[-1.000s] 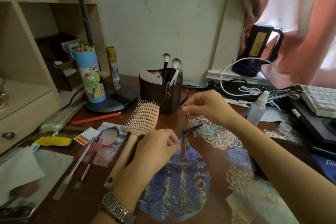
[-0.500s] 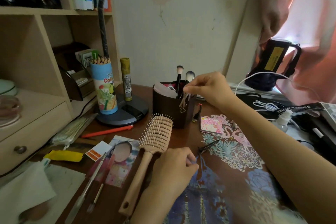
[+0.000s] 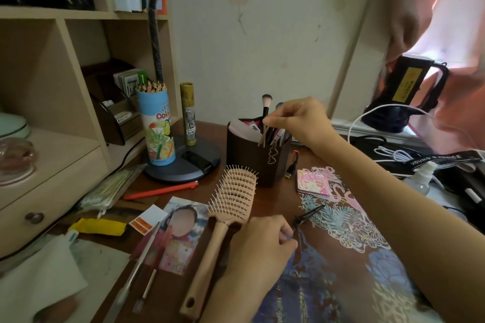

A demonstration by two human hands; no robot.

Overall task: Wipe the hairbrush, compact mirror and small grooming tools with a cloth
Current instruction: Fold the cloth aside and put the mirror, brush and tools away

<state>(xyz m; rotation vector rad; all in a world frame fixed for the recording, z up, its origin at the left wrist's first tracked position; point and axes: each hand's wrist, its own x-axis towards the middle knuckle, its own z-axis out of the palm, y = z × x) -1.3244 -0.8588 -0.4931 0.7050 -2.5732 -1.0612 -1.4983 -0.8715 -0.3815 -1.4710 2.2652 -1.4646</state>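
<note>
Right hand [image 3: 299, 120] is over the dark brown plastic organiser cup [image 3: 252, 157] at the back of the desk, thumb and forefinger pinched narrow on a thin metal tweezer-like tool [image 3: 263, 134] whose tips angle down into the cup's mouth; can't tell if it's going in or coming out. Makeup brushes [image 3: 266, 106] stand upright in the same cup.

Left hand [image 3: 262, 241] is low on the brown wooden desk [image 3: 278, 199], fingers curled tight on something small and bluish, probably the wiping cloth, but too hidden to say.

The beige vented plastic hairbrush [image 3: 231, 204] lies bristles-up just left of that hand, handle towards the person for an easy grab. A small black hair clip [image 3: 308, 216] sits just past the left fingertips. A pink illustrated square compact [image 3: 313, 182], likely the mirror, lies flat right of the cup, untouched. A white folded cloth or paper [image 3: 34, 278] sits at the near left edge.

Judgement: small tools being handled one at a time; brush and mirror not yet in hand.
</note>
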